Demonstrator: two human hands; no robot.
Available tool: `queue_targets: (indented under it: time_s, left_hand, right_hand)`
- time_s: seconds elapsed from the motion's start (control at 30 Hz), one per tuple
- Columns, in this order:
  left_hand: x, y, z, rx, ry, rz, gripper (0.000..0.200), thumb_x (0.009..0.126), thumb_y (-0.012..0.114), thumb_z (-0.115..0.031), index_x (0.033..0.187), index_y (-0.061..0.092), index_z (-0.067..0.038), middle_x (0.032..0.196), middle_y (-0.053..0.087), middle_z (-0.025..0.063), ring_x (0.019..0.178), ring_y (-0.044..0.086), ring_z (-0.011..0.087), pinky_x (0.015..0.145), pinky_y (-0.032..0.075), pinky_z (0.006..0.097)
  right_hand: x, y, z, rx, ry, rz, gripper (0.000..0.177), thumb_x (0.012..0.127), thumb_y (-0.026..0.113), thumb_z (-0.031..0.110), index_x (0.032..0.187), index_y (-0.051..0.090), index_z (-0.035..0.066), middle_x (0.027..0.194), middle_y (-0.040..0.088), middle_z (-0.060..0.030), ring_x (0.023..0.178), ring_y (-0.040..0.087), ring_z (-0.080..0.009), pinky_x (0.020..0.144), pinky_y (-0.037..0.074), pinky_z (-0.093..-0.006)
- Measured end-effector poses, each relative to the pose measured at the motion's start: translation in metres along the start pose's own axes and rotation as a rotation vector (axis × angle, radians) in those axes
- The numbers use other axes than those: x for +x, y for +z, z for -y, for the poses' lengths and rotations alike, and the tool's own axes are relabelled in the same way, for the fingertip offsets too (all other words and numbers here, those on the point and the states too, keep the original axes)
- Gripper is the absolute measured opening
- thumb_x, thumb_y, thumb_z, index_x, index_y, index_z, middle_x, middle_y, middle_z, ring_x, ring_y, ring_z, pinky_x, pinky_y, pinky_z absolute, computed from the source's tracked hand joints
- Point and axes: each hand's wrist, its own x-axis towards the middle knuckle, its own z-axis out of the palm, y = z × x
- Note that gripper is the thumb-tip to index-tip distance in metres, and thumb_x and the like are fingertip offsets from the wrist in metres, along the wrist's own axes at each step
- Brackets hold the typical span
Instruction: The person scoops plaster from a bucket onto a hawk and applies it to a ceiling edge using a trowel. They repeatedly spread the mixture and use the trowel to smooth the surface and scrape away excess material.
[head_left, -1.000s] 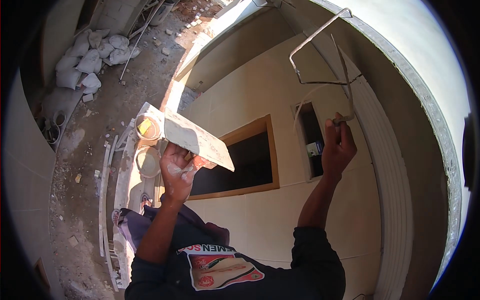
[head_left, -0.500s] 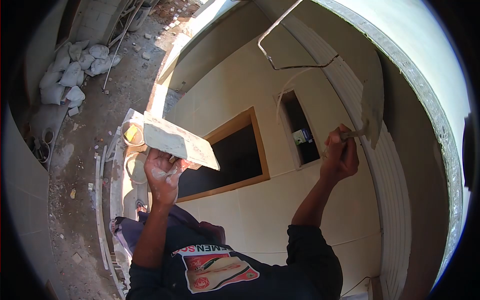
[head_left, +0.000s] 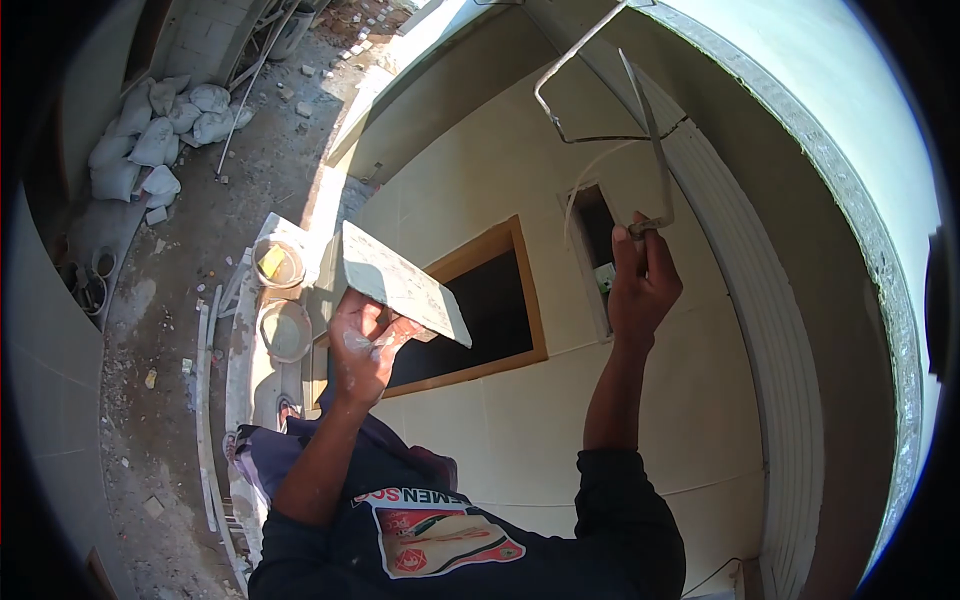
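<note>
My left hand point(head_left: 362, 350), smeared with pale plaster, is closed around the handle under a plasterer's hawk point(head_left: 405, 288). A thin grey coat shows on the flat face of this board, which tilts down to the right. Higher up on the right, my right hand point(head_left: 645, 285) grips a plastering trowel point(head_left: 657, 160) by its handle. The trowel's blade appears nearly edge-on and points upward, apart from the hawk. Its upper part overlaps a bent rod point(head_left: 600, 138) in this view.
Two buckets stand on a plank at the left, an upper bucket point(head_left: 298, 268) with a yellow object inside and a lower bucket point(head_left: 287, 332). Behind my arms are a wood-framed opening point(head_left: 532, 300) and a narrow niche point(head_left: 597, 215). White sacks point(head_left: 155, 142) lie on the ground below.
The trowel has come away from the upper right wall area, moving left and turning from face-on to edge-on. My left hand and the hawk have shifted right, the hawk tilting more steeply.
</note>
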Motion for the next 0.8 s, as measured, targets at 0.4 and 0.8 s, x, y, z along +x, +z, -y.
queue_targets:
  time_s: [0.4, 0.8]
  left_hand:
    - [0.002, -0.012, 0.012, 0.078, 0.108, -0.052, 0.065, 0.072, 0.075, 0.005, 0.129, 0.044, 0.005, 0.118, 0.056, 0.0105, 0.110, 0.055, 0.0198, 0.097, 0.045, 0.0303]
    - [0.003, -0.003, 0.009, 0.014, -0.018, 0.012, 0.047, 0.076, 0.069, 0.007, 0.118, 0.049, 0.001, 0.111, 0.058, 0.0103, 0.103, 0.058, 0.0177, 0.085, 0.052, 0.0297]
  right_hand:
    - [-0.024, -0.058, -0.003, 0.241, -0.032, -0.244, 0.023, 0.087, 0.068, 0.015, 0.098, 0.066, -0.005, 0.070, 0.060, -0.0044, 0.056, 0.047, -0.0077, 0.049, 0.037, -0.0229]
    - [-0.085, -0.106, 0.029, 0.343, -0.107, -0.286, 0.033, 0.088, 0.064, 0.021, 0.098, 0.061, -0.010, 0.072, 0.059, -0.0143, 0.059, 0.051, -0.0171, 0.050, 0.044, -0.0297]
